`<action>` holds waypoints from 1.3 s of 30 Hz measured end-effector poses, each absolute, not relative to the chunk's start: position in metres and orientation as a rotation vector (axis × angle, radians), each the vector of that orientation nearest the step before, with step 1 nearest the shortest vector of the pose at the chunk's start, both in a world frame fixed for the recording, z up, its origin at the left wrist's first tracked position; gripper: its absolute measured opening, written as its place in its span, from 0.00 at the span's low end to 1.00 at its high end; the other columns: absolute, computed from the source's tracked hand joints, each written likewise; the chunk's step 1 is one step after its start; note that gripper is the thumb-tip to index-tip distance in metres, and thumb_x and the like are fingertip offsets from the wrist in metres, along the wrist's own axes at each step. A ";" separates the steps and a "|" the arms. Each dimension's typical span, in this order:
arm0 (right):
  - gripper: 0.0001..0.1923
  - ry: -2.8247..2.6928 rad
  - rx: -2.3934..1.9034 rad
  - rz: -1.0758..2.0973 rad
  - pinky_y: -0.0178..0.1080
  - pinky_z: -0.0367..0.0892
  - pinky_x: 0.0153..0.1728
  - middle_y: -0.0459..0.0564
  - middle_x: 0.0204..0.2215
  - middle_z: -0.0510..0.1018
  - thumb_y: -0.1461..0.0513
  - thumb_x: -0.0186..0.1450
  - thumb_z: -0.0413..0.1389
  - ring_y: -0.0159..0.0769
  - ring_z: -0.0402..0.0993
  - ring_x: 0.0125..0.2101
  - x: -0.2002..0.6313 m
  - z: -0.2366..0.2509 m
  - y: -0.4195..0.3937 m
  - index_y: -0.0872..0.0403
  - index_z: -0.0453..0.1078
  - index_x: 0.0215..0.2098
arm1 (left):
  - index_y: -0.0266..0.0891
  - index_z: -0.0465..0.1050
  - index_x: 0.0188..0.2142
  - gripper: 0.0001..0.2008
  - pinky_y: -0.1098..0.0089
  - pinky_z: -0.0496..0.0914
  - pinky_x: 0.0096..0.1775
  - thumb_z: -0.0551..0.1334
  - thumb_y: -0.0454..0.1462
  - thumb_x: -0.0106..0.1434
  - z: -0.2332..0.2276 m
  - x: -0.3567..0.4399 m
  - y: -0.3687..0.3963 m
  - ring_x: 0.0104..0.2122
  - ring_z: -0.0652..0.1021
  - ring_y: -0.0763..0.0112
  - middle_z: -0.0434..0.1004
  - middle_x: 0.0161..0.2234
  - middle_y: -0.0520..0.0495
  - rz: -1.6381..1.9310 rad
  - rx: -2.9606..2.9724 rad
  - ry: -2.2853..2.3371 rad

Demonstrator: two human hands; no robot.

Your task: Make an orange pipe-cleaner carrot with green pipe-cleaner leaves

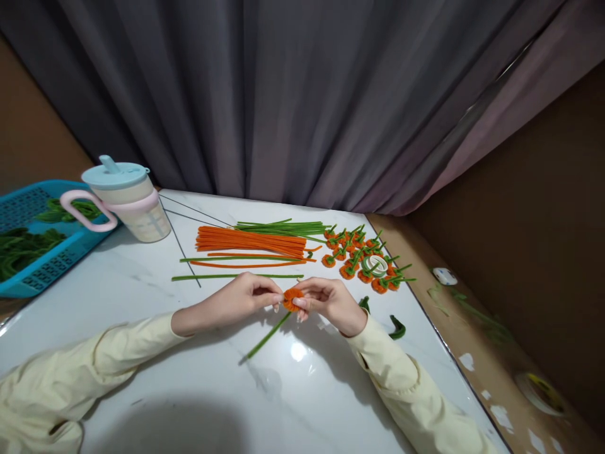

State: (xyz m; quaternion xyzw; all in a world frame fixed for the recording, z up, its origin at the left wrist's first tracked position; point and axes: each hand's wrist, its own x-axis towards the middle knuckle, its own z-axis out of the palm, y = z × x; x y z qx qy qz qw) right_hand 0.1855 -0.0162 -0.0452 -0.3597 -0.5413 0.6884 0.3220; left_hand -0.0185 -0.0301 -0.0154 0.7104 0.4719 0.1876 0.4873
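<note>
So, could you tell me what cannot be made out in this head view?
- Left hand and right hand: fingertips hide the orange coil edges.
- White ring: too small to identify.
- Blue basket: cut off by the left edge.
- Cup: contents hidden by its lid.

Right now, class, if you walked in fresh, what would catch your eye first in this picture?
First, the two hands meeting at the middle of the white table: the left hand and right hand pinch a small orange flower on a green stem. Behind them lies a bundle of orange pipe cleaners, with a heap of finished orange flowers to its right. At far left stands a lidded cup beside a blue basket.
</note>
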 end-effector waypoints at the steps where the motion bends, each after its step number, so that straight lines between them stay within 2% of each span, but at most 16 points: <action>1: 0.17 -1.395 -0.948 1.826 0.34 0.71 0.23 0.44 0.19 0.76 0.56 0.48 0.68 0.28 0.71 0.18 0.186 -0.045 -0.016 0.58 0.72 0.31 | 0.35 0.73 0.30 0.13 0.75 0.58 0.25 0.56 0.42 0.60 -0.015 -0.018 -0.030 0.22 0.65 0.76 0.70 0.24 0.52 0.445 1.709 1.152; 4: 0.17 -1.337 -0.961 1.876 0.32 0.68 0.20 0.45 0.18 0.76 0.58 0.46 0.69 0.26 0.69 0.16 0.187 -0.047 -0.015 0.59 0.73 0.28 | 0.36 0.72 0.31 0.13 0.76 0.56 0.23 0.57 0.44 0.60 -0.015 -0.017 -0.030 0.20 0.63 0.77 0.68 0.23 0.53 0.409 1.616 1.137; 7: 0.18 -1.314 -0.969 1.889 0.32 0.68 0.20 0.45 0.17 0.75 0.57 0.45 0.69 0.26 0.68 0.15 0.187 -0.050 -0.013 0.59 0.72 0.28 | 0.35 0.71 0.35 0.13 0.76 0.57 0.22 0.57 0.44 0.60 -0.014 -0.017 -0.030 0.19 0.63 0.79 0.71 0.27 0.52 0.414 1.507 1.084; 10: 0.20 -1.435 -0.998 1.811 0.33 0.68 0.19 0.45 0.20 0.75 0.53 0.48 0.67 0.28 0.69 0.18 0.187 -0.049 -0.014 0.59 0.71 0.32 | 0.35 0.71 0.35 0.13 0.75 0.58 0.23 0.58 0.43 0.59 -0.011 -0.015 -0.030 0.19 0.64 0.79 0.73 0.27 0.50 0.426 1.447 1.060; 13: 0.24 -1.806 -1.025 1.423 0.34 0.68 0.21 0.51 0.33 0.75 0.52 0.50 0.65 0.31 0.71 0.25 0.185 -0.046 -0.019 0.57 0.70 0.40 | 0.34 0.71 0.31 0.11 0.76 0.57 0.22 0.58 0.42 0.59 -0.012 -0.015 -0.030 0.18 0.64 0.78 0.69 0.22 0.53 0.439 1.436 1.079; 15: 0.21 -2.076 -0.965 1.039 0.37 0.70 0.29 0.55 0.40 0.73 0.55 0.54 0.64 0.34 0.71 0.31 0.184 -0.045 -0.025 0.56 0.69 0.42 | 0.34 0.70 0.30 0.11 0.76 0.56 0.22 0.58 0.41 0.59 -0.015 -0.015 -0.031 0.17 0.62 0.79 0.65 0.18 0.56 0.451 1.434 1.071; 18: 0.10 -2.336 -0.880 0.673 0.40 0.69 0.38 0.56 0.41 0.72 0.63 0.61 0.58 0.38 0.71 0.38 0.181 -0.047 -0.034 0.56 0.67 0.41 | 0.35 0.69 0.30 0.10 0.76 0.55 0.20 0.57 0.40 0.60 -0.021 -0.015 -0.033 0.16 0.60 0.80 0.62 0.16 0.57 0.451 1.419 1.034; 20: 0.06 -2.417 -0.907 0.616 0.38 0.67 0.36 0.54 0.37 0.73 0.64 0.62 0.56 0.36 0.70 0.35 0.180 -0.048 -0.037 0.56 0.67 0.38 | 0.35 0.69 0.31 0.09 0.77 0.53 0.19 0.57 0.40 0.59 -0.024 -0.014 -0.035 0.15 0.59 0.80 0.65 0.17 0.57 0.426 1.416 1.048; 25: 0.11 -2.370 -0.941 0.891 0.30 0.57 0.23 0.43 0.23 0.69 0.57 0.58 0.62 0.26 0.58 0.20 0.180 -0.048 -0.031 0.56 0.67 0.27 | 0.36 0.70 0.30 0.09 0.77 0.55 0.21 0.58 0.40 0.59 -0.024 -0.011 -0.040 0.17 0.62 0.79 0.72 0.21 0.53 0.410 1.552 1.117; 31: 0.20 -2.187 -0.981 1.431 0.29 0.45 0.17 0.35 0.12 0.54 0.47 0.53 0.62 0.22 0.46 0.16 0.184 -0.048 -0.023 0.57 0.70 0.27 | 0.35 0.73 0.29 0.10 0.77 0.56 0.22 0.58 0.40 0.59 -0.017 -0.014 -0.039 0.17 0.62 0.79 0.69 0.18 0.54 0.331 1.611 1.043; 34: 0.22 -2.060 -0.954 1.632 0.29 0.44 0.16 0.34 0.12 0.53 0.46 0.50 0.63 0.22 0.45 0.15 0.184 -0.049 -0.023 0.57 0.69 0.27 | 0.35 0.74 0.29 0.10 0.77 0.56 0.21 0.58 0.40 0.59 -0.015 -0.016 -0.039 0.16 0.61 0.79 0.68 0.17 0.55 0.329 1.622 1.015; 39: 0.22 -1.887 -0.896 1.809 0.29 0.50 0.17 0.35 0.12 0.56 0.48 0.48 0.65 0.22 0.50 0.15 0.182 -0.048 -0.024 0.57 0.68 0.26 | 0.36 0.74 0.29 0.10 0.78 0.55 0.20 0.59 0.40 0.60 -0.010 -0.020 -0.043 0.15 0.61 0.80 0.68 0.17 0.55 0.364 1.633 0.997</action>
